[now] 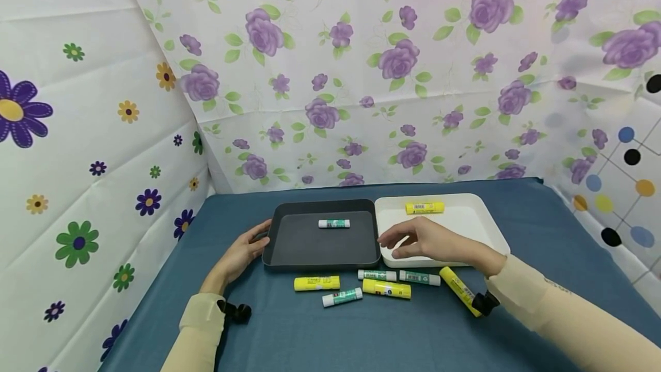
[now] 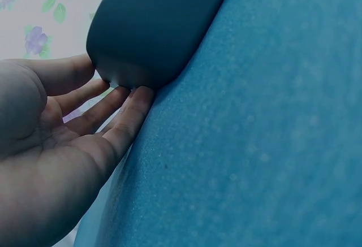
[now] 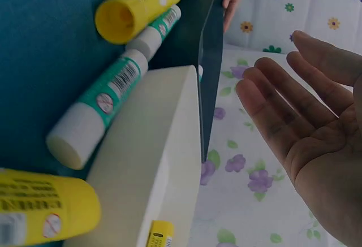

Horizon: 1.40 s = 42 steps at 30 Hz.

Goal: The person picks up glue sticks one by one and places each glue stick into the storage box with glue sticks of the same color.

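My left hand [image 1: 238, 256] touches the left side of a dark grey tray [image 1: 296, 248]; the left wrist view shows its fingertips against the tray wall [image 2: 153, 38]. A green-and-white glue stick [image 1: 334, 224] lies in that tray. Over the front left part of a white tray [image 1: 477, 225] hovers my right hand [image 1: 431, 240], its fingers loosely bent with nothing between them. Toward the back of the white tray lies a yellow glue stick [image 1: 424, 208]. Close below the right hand, a green-and-white glue stick [image 1: 419, 278] lies along the tray's front edge.
In front of the trays lie more glue sticks: a yellow one [image 1: 317, 283], another yellow one [image 1: 386, 289], a slanted yellow one [image 1: 457, 287], and green-and-white ones [image 1: 377, 275]. A blue cloth [image 1: 289, 337] covers the table; flowered sheets [image 1: 320, 73] hang behind and beside it.
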Each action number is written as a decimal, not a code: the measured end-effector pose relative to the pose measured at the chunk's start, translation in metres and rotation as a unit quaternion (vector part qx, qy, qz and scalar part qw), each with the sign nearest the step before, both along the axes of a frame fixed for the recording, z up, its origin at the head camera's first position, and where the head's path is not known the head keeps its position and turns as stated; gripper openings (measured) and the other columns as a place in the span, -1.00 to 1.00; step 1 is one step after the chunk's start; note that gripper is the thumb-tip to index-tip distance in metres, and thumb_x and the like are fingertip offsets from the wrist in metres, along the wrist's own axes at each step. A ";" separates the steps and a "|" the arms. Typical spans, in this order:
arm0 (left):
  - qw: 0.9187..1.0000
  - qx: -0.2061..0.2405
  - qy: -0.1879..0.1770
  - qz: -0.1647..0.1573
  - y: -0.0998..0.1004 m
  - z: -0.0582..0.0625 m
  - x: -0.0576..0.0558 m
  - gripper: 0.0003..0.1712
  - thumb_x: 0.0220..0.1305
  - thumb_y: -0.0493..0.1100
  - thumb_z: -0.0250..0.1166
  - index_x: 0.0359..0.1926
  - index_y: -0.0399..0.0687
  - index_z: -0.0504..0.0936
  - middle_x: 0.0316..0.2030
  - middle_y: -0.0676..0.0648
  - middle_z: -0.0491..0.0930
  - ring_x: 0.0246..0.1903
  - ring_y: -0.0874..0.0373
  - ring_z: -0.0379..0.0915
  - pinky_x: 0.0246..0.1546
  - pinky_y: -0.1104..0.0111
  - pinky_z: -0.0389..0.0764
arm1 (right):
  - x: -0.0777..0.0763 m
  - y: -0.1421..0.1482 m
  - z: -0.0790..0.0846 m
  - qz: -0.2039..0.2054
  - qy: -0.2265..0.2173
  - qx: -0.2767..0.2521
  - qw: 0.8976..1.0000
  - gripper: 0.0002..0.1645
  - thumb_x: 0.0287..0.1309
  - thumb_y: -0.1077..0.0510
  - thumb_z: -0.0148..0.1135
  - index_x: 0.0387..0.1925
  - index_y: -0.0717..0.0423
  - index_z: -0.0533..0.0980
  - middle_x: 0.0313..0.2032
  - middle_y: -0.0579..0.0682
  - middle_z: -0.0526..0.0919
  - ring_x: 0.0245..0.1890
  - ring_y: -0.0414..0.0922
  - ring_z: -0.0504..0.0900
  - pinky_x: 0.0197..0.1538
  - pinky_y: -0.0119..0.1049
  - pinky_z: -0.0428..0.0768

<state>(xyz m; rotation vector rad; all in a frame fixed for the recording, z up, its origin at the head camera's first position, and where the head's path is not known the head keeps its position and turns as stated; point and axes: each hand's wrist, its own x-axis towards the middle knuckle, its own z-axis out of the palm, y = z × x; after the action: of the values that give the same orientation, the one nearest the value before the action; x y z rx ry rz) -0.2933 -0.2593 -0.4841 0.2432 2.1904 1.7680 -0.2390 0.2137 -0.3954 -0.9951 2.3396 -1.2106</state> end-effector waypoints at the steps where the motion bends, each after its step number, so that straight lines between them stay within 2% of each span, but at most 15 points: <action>1: 1.000 0.000 0.000 0.000 0.000 0.000 0.000 -0.30 0.67 -0.16 0.04 0.68 -0.01 0.03 0.61 -0.22 -0.03 0.59 -0.23 -0.11 0.54 -0.19 0.06 | 0.002 0.000 -0.002 0.004 -0.004 -0.004 1.000 -0.59 0.43 0.13 0.33 0.26 0.05 0.62 0.15 0.18 0.69 0.12 0.20 0.67 0.08 -0.30 0.70; 9: 1.000 0.000 0.002 -0.001 0.000 0.000 0.000 -0.30 0.67 -0.16 0.04 0.68 0.00 0.03 0.62 -0.22 -0.04 0.59 -0.23 -0.09 0.54 -0.19 0.06 | 0.016 -0.003 -0.014 0.018 -0.035 -0.023 0.999 -0.56 0.44 0.27 0.28 0.29 0.15 0.58 0.19 0.25 0.64 0.17 0.26 0.63 0.16 -0.27 0.68; 16: 1.000 0.002 0.003 -0.003 -0.001 0.000 0.001 -0.30 0.67 -0.16 0.04 0.68 -0.02 0.02 0.62 -0.22 -0.04 0.59 -0.23 -0.09 0.54 -0.19 0.05 | 0.024 -0.007 -0.026 0.018 -0.018 -0.008 1.000 -0.55 0.42 0.25 0.31 0.29 0.17 0.59 0.16 0.21 0.67 0.14 0.22 0.66 0.15 -0.23 0.68; 24: 1.000 0.000 0.003 -0.003 0.000 0.000 0.001 -0.29 0.67 -0.16 0.04 0.68 -0.01 0.02 0.62 -0.22 -0.05 0.59 -0.23 -0.12 0.54 -0.19 0.05 | 0.030 -0.011 -0.035 -0.006 -0.020 0.008 1.000 -0.58 0.40 0.33 0.29 0.25 0.23 0.59 0.13 0.18 0.69 0.14 0.16 0.67 0.15 -0.11 0.69; 34: 1.000 -0.001 0.003 -0.002 0.001 0.000 0.001 -0.30 0.67 -0.17 0.04 0.68 -0.02 0.02 0.62 -0.22 -0.05 0.60 -0.23 -0.14 0.54 -0.19 0.05 | 0.039 -0.017 -0.043 -0.013 0.019 0.028 0.999 -0.58 0.34 0.27 0.37 0.21 0.19 0.63 0.07 0.11 0.73 0.03 0.06 0.70 0.04 -0.16 0.71; 42: 1.000 0.000 0.000 -0.003 0.000 0.000 0.000 -0.30 0.68 -0.16 0.02 0.68 0.01 0.02 0.62 -0.22 -0.06 0.60 -0.23 -0.16 0.55 -0.19 0.04 | 0.041 -0.021 -0.045 -0.023 0.042 0.044 0.998 -0.60 0.33 0.26 0.39 0.18 0.18 0.65 0.04 0.05 0.75 0.03 -0.02 0.71 0.02 -0.16 0.71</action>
<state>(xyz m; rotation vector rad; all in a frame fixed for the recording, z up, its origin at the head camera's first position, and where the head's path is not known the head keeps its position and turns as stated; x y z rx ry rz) -0.2931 -0.2598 -0.4842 0.2502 2.1881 1.7653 -0.1982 0.1924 -0.4402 -0.9854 2.4704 -1.0916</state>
